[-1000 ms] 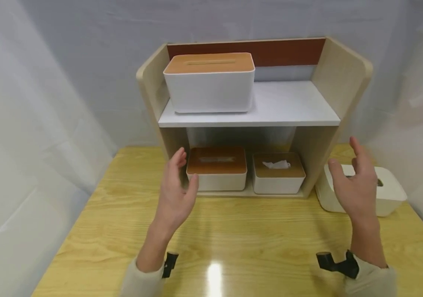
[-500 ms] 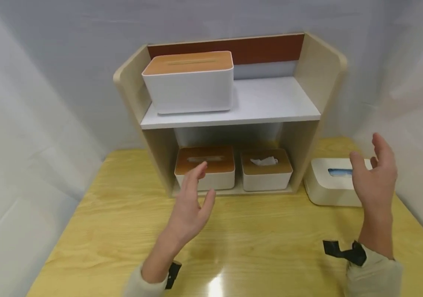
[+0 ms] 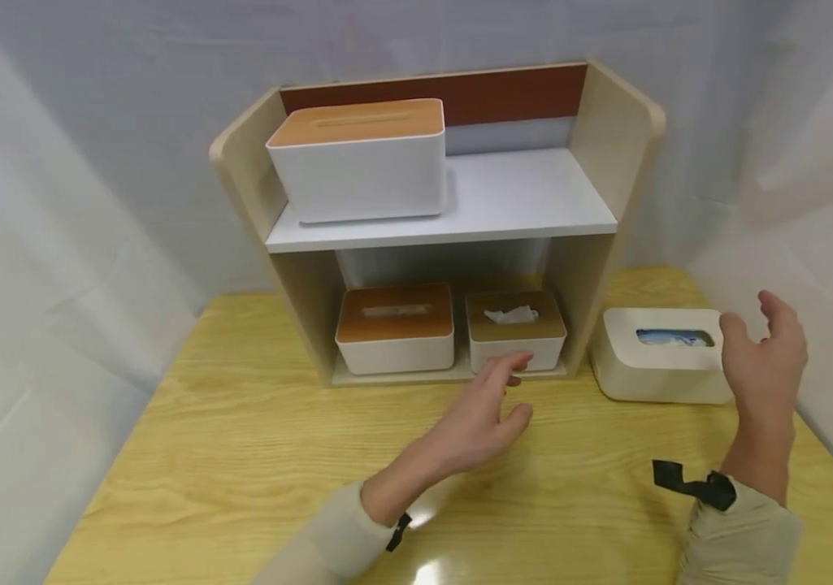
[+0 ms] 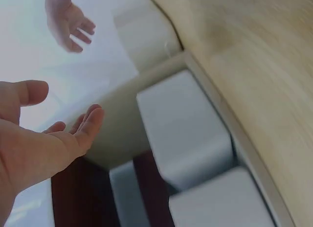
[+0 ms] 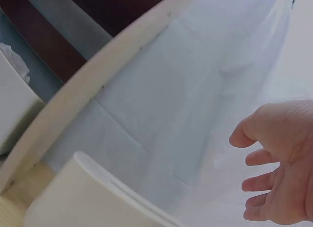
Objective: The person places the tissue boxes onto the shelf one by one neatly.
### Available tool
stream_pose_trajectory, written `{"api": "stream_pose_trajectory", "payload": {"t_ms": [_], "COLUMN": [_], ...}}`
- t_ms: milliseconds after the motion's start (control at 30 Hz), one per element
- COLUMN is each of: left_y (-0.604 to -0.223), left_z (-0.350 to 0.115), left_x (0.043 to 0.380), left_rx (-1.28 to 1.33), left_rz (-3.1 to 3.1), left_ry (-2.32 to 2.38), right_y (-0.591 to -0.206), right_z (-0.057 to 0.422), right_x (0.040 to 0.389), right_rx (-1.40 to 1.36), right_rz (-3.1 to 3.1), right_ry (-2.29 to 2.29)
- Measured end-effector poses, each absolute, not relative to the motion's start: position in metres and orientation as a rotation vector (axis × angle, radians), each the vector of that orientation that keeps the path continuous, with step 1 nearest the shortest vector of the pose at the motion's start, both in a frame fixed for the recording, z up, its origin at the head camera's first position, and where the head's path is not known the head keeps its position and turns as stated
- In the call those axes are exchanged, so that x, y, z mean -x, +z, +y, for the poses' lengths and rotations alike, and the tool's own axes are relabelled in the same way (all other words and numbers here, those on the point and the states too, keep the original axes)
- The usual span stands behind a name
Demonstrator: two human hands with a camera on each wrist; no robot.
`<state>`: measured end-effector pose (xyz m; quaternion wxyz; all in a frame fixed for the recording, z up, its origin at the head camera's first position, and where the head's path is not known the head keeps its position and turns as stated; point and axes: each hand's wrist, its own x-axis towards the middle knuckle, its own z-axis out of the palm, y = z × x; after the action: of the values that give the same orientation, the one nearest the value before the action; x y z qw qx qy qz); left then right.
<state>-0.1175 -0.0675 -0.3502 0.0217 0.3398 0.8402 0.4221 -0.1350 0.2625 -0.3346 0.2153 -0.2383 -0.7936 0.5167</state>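
Note:
A cream tissue box [image 3: 661,382] with an oval slot stands on the table just right of the shelf; blue-and-white packaging shows in the slot. My right hand [image 3: 767,366] is at its right end, thumb and fingers spread and holding nothing. My left hand [image 3: 478,422] reaches rightward above the table, overlapping the front of the small tissue box [image 3: 516,349] in the head view, its fingers loosely bent around nothing. In the left wrist view the left palm [image 4: 44,148] faces up beside the shelf, and the right hand [image 4: 71,24] appears farther off, fingers apart.
A two-tier shelf [image 3: 445,231] stands at the table's back. On its upper tier is a large white tissue box [image 3: 365,183] with an orange-brown lid. A medium wooden-lidded box [image 3: 396,353] sits lower left. White sheeting [image 3: 58,244] hangs around the wooden table [image 3: 240,455].
My left hand has swung right, from the shelf's lower left side to before the small box. My right hand has shifted right, uncovering the cream box's slot. The head view has turned rightward.

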Motion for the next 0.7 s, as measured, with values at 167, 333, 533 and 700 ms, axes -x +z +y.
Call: {"api": "stream_pose_trajectory", "payload": {"t_ms": [167,333,533,700], "left_y": [-0.357,-0.364,-0.378,-0.386], "left_z": [-0.037,-0.010,0.015,0.031], "left_x": [0.127,0.138,0.150,0.155], "left_rx": [-1.019,-0.958,-0.901,-0.874], "left_rz": [2.525,2.433,2.363,2.349], "left_ry": [1.258,1.223,1.189,1.164], "right_y": [-0.342,-0.350,-0.357,-0.364], "right_z": [0.275,0.284,0.289,0.297], "right_x": [0.137,0.137,0.140,0.140], "right_rx": [0.746,0.814,0.810,0.753], "right_rz": [-2.228,-2.280,-2.387,-2.480], "right_ry": [1.443,1.449,1.448,1.449]}}
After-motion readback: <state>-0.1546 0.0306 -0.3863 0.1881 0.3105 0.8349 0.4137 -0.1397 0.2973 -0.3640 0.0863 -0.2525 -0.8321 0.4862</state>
